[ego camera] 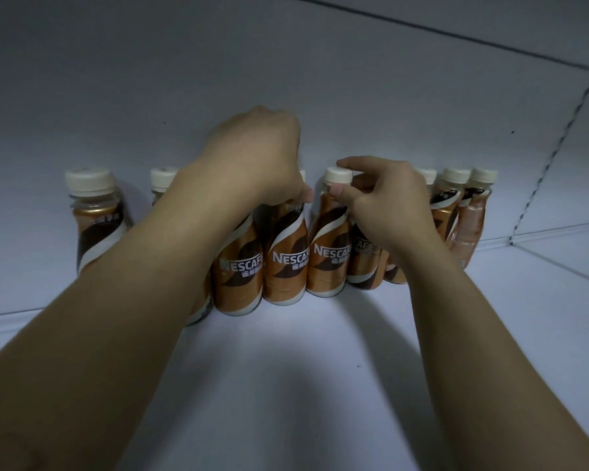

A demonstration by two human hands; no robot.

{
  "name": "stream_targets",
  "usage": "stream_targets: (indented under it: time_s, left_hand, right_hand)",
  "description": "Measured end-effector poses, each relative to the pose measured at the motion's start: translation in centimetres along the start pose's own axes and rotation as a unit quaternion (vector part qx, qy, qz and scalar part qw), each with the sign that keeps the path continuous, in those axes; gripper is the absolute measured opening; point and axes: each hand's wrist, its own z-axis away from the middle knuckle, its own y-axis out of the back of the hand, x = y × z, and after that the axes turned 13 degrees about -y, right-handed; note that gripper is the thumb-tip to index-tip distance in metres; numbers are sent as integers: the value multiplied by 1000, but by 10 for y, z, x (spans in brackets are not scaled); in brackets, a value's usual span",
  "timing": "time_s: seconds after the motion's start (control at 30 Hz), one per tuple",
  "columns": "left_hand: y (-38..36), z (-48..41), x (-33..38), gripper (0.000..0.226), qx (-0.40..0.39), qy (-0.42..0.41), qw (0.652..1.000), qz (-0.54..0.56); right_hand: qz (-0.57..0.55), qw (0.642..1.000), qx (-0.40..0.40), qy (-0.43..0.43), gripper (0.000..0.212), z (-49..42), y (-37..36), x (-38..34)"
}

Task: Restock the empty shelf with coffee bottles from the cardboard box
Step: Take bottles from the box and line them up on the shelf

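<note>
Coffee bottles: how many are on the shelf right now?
9 coffee bottles at least: one far left, one behind the left forearm, four central under the left hand and right hand, three at right. Arms may hide more.

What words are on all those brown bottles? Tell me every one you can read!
"NESCAFE" on the middle bottle, under the left hand.
"NESCAFE" on the bottle whose neck the right hand pinches.
"ESCAFE", first letter hidden by the arm, on the bottle left of those.
"AFE" on the dark bottle behind the right wrist.
Small Chinese characters below each logo: too blurred to read.
Other bottles: no readable text.
</note>
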Motion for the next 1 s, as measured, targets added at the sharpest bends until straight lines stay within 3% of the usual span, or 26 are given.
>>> stream_targets:
  time_s: [0.2,0.33,0.5,0.6,0.83,1.0]
  left_hand:
    - [-2,0,0,44,5,-12,1000,-22]
    - [1,2,4,54,0,-11,1000,-27]
    - [9,8,18,56,45,-22,999,-22]
    - [11,3,32,52,66,-43,997,-6]
    - [-1,-36,62,50,-16,-88,996,-24]
    - [-27,-56,83,46,-40,-132,989,-49]
  right_hand:
    - [13,1000,7,16,44,-1,0,4]
    - [51,997,21,48,57,3,2,-2]
    - [-39,989,130,51,34,-2,25,-19]
    - [-37,991,123,46,29,-19,44,-21]
    - [48,982,182,-1,27,-45,71,45]
    - [88,985,151,9,43,-42,57,76]
